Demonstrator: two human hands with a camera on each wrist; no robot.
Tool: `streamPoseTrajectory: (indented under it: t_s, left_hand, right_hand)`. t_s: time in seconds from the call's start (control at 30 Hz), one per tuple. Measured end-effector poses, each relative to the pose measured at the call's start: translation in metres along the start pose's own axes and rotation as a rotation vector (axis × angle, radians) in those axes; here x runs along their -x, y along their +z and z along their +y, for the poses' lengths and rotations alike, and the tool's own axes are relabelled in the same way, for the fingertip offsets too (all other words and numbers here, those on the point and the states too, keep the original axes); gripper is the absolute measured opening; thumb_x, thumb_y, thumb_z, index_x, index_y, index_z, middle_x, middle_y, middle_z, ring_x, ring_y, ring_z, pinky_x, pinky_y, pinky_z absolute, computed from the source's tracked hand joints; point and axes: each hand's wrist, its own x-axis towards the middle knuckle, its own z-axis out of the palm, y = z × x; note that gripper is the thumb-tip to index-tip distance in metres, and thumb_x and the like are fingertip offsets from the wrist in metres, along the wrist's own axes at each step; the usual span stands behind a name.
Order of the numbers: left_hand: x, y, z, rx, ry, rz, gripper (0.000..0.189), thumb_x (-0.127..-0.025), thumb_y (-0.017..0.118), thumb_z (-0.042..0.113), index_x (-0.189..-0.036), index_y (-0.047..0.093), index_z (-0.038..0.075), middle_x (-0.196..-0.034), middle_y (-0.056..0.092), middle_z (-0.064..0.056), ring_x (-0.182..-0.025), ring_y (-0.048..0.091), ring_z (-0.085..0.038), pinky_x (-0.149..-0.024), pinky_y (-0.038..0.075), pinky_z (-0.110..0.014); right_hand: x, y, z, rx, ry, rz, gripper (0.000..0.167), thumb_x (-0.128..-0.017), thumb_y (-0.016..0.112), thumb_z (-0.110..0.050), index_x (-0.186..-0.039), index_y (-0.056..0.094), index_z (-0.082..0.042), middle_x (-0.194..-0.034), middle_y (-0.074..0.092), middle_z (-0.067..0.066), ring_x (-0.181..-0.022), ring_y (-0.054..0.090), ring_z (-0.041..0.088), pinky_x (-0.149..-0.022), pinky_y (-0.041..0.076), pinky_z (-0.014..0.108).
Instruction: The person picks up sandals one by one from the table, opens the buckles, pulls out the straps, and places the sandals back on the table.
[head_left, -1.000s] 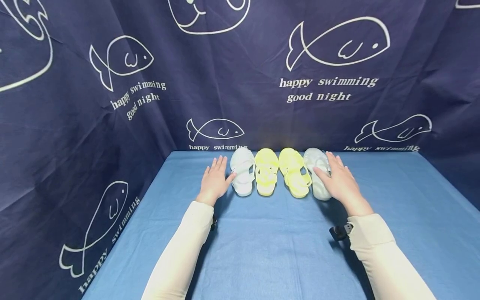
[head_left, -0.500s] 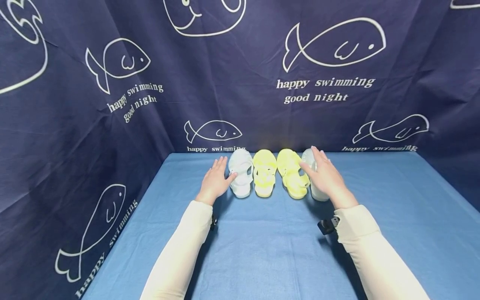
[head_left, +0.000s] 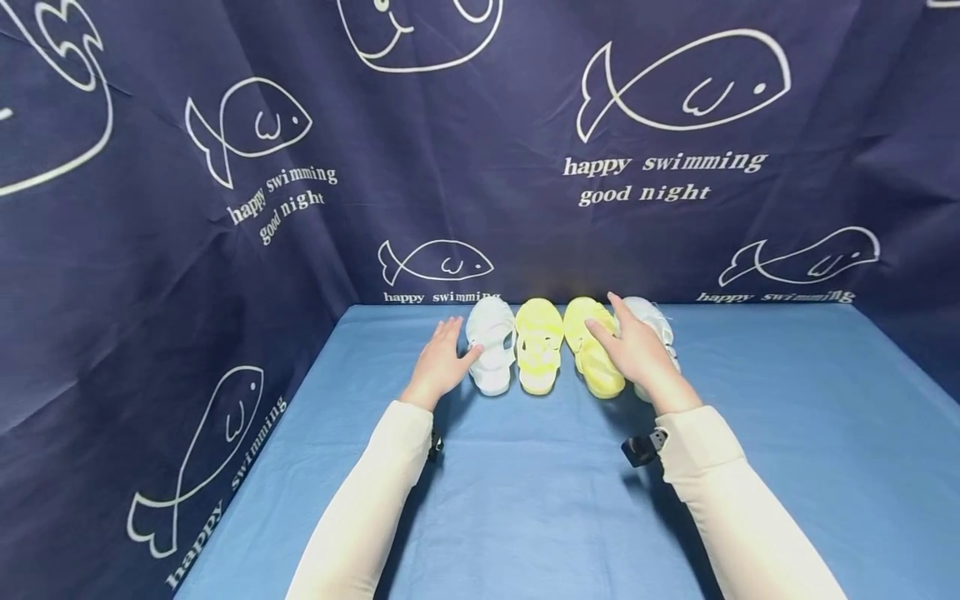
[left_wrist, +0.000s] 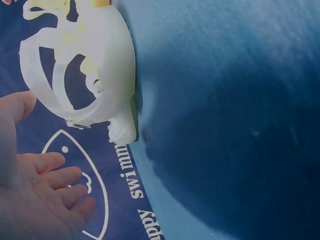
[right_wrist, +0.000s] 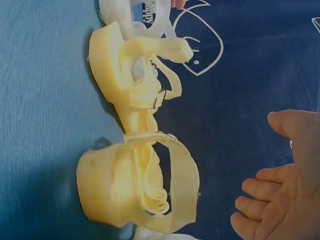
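Observation:
Four-in-a-row is avoided here: several sandals stand side by side at the table's back edge. A white sandal [head_left: 492, 321] is leftmost, then a yellow sandal [head_left: 538, 321], another yellow sandal [head_left: 603, 383] and a second white sandal [head_left: 647, 312] at the right. My left hand [head_left: 438, 362] is beside the left white sandal, its thumb overlapping that sandal's edge in the head view. My right hand [head_left: 641, 346] hovers over the right pair and hides part of both. In the right wrist view, the right hand's fingers [right_wrist: 260, 190] are extended, apart from the nearest yellow sandal [right_wrist: 100, 185].
Blue cloth [head_left: 517, 500] covers the table. Directly behind the sandals hangs a dark navy curtain [head_left: 525, 167] with white fish drawings and lettering, and it continues along the left side.
My right hand has moved left, from over the right white sandal to partly over the neighbouring yellow one. The left hand stays beside the left white sandal; the sandals keep their places.

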Motion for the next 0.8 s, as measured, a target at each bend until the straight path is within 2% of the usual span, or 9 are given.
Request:
streamPoseTrajectory:
  t_s: [0.13, 0.3, 0.53, 0.8]
  left_hand:
    - [-0.002, 0.005, 0.002, 0.065, -0.013, -0.023, 0.072, -0.098, 0.052, 0.044, -0.153, 0.026, 0.007, -0.159, 0.026, -0.012, -0.148, 0.021, -0.029, -0.121, 0.020, -0.044]
    - [-0.004, 0.007, 0.000, 0.130, -0.036, -0.035, 0.071, -0.098, 0.052, 0.042, -0.153, 0.025, 0.007, -0.159, 0.026, -0.012, -0.147, 0.024, -0.029, -0.121, 0.020, -0.042]
    - [-0.002, 0.009, -0.002, 0.199, -0.083, -0.067, 0.073, -0.098, 0.051, 0.043, -0.154, 0.022, 0.008, -0.159, 0.026, -0.013, -0.147, 0.024, -0.030, -0.121, 0.022, -0.044]
    - [-0.002, 0.011, -0.003, 0.329, -0.137, -0.086, 0.072, -0.097, 0.051, 0.044, -0.154, 0.024, 0.008, -0.157, 0.030, -0.015, -0.145, 0.027, -0.032, -0.120, 0.024, -0.046]
  right_hand:
    - [0.000, 0.002, 0.000, -0.025, 0.013, 0.015, 0.080, -0.098, 0.036, -0.059, -0.157, 0.010, -0.012, -0.159, 0.020, 0.021, -0.140, 0.029, 0.045, -0.114, 0.025, 0.060]
    - [-0.002, 0.005, -0.004, -0.052, 0.027, 0.025, 0.080, -0.098, 0.038, -0.059, -0.157, 0.012, -0.012, -0.160, 0.020, 0.019, -0.143, 0.025, 0.043, -0.116, 0.023, 0.059]
    - [-0.005, 0.014, -0.012, -0.096, -0.008, 0.047, 0.073, -0.100, 0.042, -0.050, -0.155, 0.018, -0.007, -0.158, 0.025, 0.020, -0.143, 0.025, 0.042, -0.117, 0.023, 0.057]
    - [-0.008, 0.027, -0.025, -0.175, -0.071, 0.090, 0.068, -0.101, 0.045, -0.043, -0.151, 0.027, -0.001, -0.154, 0.034, 0.021, -0.138, 0.037, 0.039, -0.115, 0.033, 0.050]
